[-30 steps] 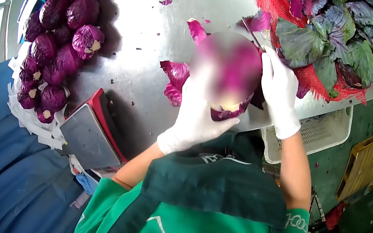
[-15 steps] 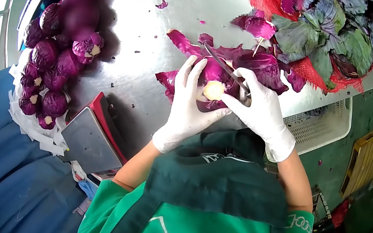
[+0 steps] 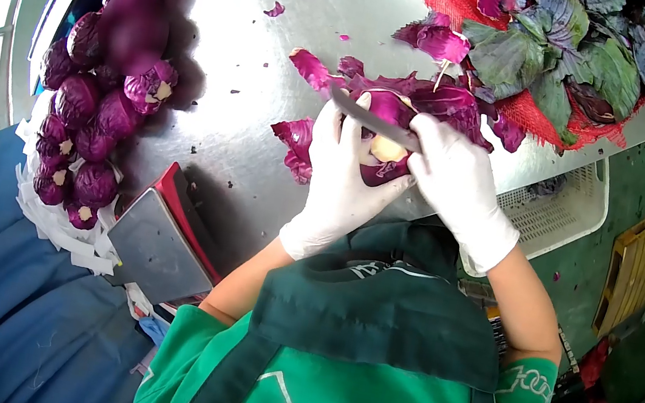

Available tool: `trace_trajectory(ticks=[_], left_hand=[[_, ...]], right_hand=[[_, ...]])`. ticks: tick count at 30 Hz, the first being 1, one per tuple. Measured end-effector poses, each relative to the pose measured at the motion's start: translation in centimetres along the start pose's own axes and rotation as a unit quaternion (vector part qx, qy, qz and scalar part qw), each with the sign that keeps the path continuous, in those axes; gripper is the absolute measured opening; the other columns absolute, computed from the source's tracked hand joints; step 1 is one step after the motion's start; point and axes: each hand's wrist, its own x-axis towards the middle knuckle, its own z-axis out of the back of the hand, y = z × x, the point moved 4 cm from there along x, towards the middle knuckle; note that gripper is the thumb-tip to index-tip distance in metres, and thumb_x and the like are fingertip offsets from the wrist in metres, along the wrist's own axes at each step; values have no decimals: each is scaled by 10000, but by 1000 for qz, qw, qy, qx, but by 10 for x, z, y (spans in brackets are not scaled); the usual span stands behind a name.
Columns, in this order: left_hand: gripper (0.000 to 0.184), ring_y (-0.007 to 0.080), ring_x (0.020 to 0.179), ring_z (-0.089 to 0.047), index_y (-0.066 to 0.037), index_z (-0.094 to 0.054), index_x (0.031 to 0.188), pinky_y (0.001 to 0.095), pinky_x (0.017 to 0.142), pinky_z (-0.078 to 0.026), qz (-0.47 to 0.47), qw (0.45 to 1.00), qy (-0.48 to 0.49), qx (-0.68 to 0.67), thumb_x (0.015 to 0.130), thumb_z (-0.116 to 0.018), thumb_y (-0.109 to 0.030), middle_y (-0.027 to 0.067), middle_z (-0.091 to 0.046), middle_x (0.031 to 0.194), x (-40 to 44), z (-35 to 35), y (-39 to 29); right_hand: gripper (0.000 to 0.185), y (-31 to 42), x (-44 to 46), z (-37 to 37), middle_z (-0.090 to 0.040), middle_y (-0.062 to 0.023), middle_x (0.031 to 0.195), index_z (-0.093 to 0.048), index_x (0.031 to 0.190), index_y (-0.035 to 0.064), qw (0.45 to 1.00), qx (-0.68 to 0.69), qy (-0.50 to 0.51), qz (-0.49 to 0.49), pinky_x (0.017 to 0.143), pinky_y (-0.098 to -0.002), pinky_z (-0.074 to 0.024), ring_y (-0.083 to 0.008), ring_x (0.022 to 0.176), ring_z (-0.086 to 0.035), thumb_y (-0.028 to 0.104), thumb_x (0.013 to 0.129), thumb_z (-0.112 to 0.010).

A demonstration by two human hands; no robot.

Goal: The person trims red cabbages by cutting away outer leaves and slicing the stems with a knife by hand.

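A red cabbage (image 3: 390, 110) lies on the metal table in front of me, its pale cut stem (image 3: 388, 149) turned toward me. My left hand (image 3: 346, 167), in a white glove, grips the cabbage from its left side, thumb near the stem. In my gloved right hand (image 3: 457, 173) is a knife (image 3: 371, 119), fingers closed round its handle. The blade points left across the cabbage, just above the stem, and reaches the left fingertips. Whether its edge touches the cabbage I cannot tell. Loose purple leaves (image 3: 451, 108) lie behind and beside the cabbage.
Several red cabbages (image 3: 77, 98) are piled at the left. A red mesh sack (image 3: 519, 111) with greenish outer leaves (image 3: 507, 61) occupies the back right. Below the table's right edge sits a white plastic basket (image 3: 579, 216). A grey-and-red box-like object (image 3: 159, 246) stands at the near left.
The knife has swung lower and flatter over the cabbage, its blade now across the top of the stem. My right hand has turned, and the cabbage and left hand have shifted slightly right.
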Motion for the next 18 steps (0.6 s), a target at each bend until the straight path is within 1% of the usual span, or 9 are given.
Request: trace_trajectory(ticks=[2,3,5,8,11,14,15,17,18], left_hand=[[1034,397,1380,-300,-25,-313,1443,482,1119,-318,15,1000,-8,-24,619,-894,-253,233,-283,1478,0,1,0],[1034,397,1380,-300,-25,-313,1443,482,1119,-318,14,1000,-11,-25,619,-894,-253,233,-283,1478,1,3,0],[1027,388,1381,-304,-21,-314,1441,472,1115,-328,22,999,-4,-39,621,-895,-236,230,-280,1482,-1,4,2],[1033,411,1385,-287,-32,-307,1449,492,1114,-318,15,999,-1,-29,630,-892,-266,245,-267,1485,1,0,4],[1042,426,1388,-276,-40,-308,1453,511,1114,-308,25,999,5,-33,627,-894,-289,253,-254,1490,2,4,8],[1033,402,1391,-283,-39,-315,1446,488,1118,-323,24,996,-1,-85,619,-896,-250,228,-251,1500,-1,7,15],[1033,402,1391,-283,-39,-315,1446,488,1118,-323,22,996,0,-86,619,-896,-250,228,-251,1500,-2,7,17],[1011,375,1384,-326,-33,-323,1437,445,1133,-313,7,993,7,-114,625,-892,-232,228,-299,1482,-6,12,19],[1023,381,1380,-328,-34,-325,1435,461,1128,-316,-14,997,10,-82,613,-898,-237,226,-301,1482,-7,14,19]], right_hand=[[204,-32,-5,5,-640,-126,759,-546,1027,54,994,61,-63,-71,563,-397,-537,-285,637,-661,101,842,-619],[223,-40,-6,6,-625,-98,712,-557,1049,60,981,109,-71,-146,564,-364,-536,-257,605,-649,129,858,-649],[309,-37,-9,8,-624,-82,720,-562,1058,50,959,219,-23,-180,567,-332,-526,-229,607,-642,234,859,-710],[456,-8,-3,6,-629,-105,752,-554,1048,22,965,187,68,-173,603,-353,-514,-249,659,-651,330,804,-785],[290,-14,-8,-9,-629,-169,752,-536,1009,28,953,262,16,-153,633,-410,-525,-331,705,-670,227,875,-699],[121,-40,-15,-5,-646,-182,775,-525,955,43,992,53,-54,-97,596,-468,-514,-357,677,-661,106,890,-605],[120,-75,-21,-15,-652,-174,772,-515,930,49,990,-11,-58,-131,588,-475,-510,-363,654,-654,125,895,-602],[190,-137,-28,-14,-657,-154,760,-553,992,57,974,-38,-66,-215,583,-449,-514,-341,664,-664,186,886,-644],[245,-119,-18,-1,-657,-138,753,-572,1031,61,977,11,-81,-198,581,-428,-515,-314,655,-665,228,879,-667]])
